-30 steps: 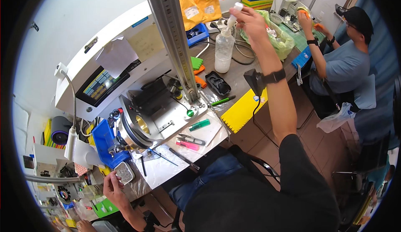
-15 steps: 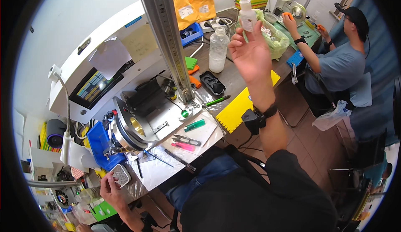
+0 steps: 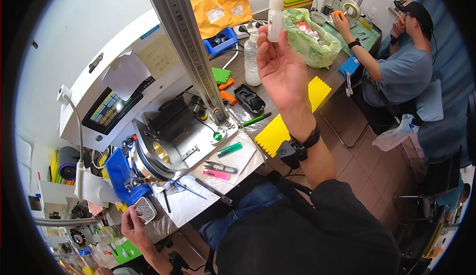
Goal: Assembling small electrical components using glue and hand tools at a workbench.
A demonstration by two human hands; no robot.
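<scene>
My right hand point(image 3: 285, 74) is raised over the far part of the bench, its fingers wrapped round the lower end of a small white squeeze bottle point(image 3: 274, 19). The bottle stands upright, its thin blue tip running out at the top edge. Just left of it on the bench is a larger clear plastic bottle point(image 3: 252, 66). At the lower left my left hand point(image 3: 135, 229) hovers at the bench edge with fingertips drawn together. It is beside a small square dish point(image 3: 145, 209) of tiny bits. What the fingertips hold, if anything, is too small to make out.
A machine with a metal column point(image 3: 186, 47) and a lit screen point(image 3: 110, 107) fills the left. Pens, a blue bin point(image 3: 126, 178) and scissor-like snips point(image 3: 221, 167) lie near it. A green bag point(image 3: 315, 42) and yellow comb-edged sheet point(image 3: 277, 131) are rightward; a co-worker point(image 3: 399, 72) sits beyond.
My right hand has moved left and slightly down with the squeeze bottle, now close to the clear bottle. My left hand has barely shifted. The co-worker's far hand has risen towards the head.
</scene>
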